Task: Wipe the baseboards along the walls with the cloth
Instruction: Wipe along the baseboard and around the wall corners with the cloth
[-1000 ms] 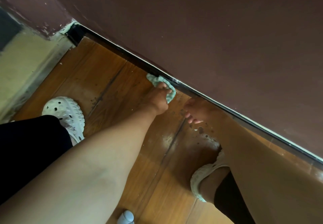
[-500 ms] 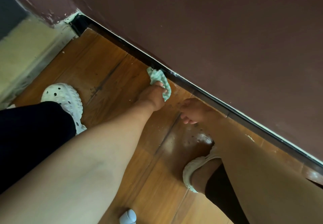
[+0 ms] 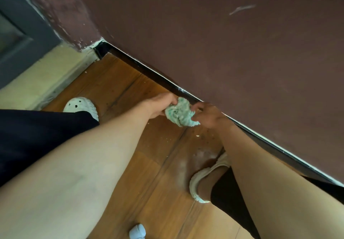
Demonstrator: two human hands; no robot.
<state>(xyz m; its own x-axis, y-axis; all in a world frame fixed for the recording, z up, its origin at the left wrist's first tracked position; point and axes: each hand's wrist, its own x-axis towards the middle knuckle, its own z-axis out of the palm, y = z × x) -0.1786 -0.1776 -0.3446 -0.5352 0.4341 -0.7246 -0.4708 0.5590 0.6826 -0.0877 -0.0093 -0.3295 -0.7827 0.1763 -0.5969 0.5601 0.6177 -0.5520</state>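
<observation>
Where the cloth lies: the crumpled green-and-white cloth (image 3: 179, 113) is bunched between the two hands, low over the wooden floor (image 3: 119, 82) and just beside the dark baseboard (image 3: 149, 71) at the foot of the brown wall (image 3: 223, 43).
Left hand: the left hand (image 3: 160, 104) grips the cloth's left edge, its fingers curled in around the fabric.
Right hand: the right hand (image 3: 208, 114) pinches the cloth's right side, with the lower corner of the cloth hanging below its fingers.
Contact with the baseboard: the cloth's upper edge overlaps the trim in this view; whether it touches cannot be told.
Hidden by the cloth: most fingertips of both hands are buried in the folds.
Hidden by the hands: a short run of baseboard behind the right hand is covered.
Floor: pale crumbs (image 3: 197, 136) lie below the right hand, and a whitish smear shows nearer the right shoe (image 3: 202, 179).
Shoes: the right shoe is partly behind the right forearm; the left shoe (image 3: 81, 105) is partly covered by dark clothing.
Cut off: a small white object (image 3: 136, 232) at the bottom edge is only partly in view and cannot be identified.
</observation>
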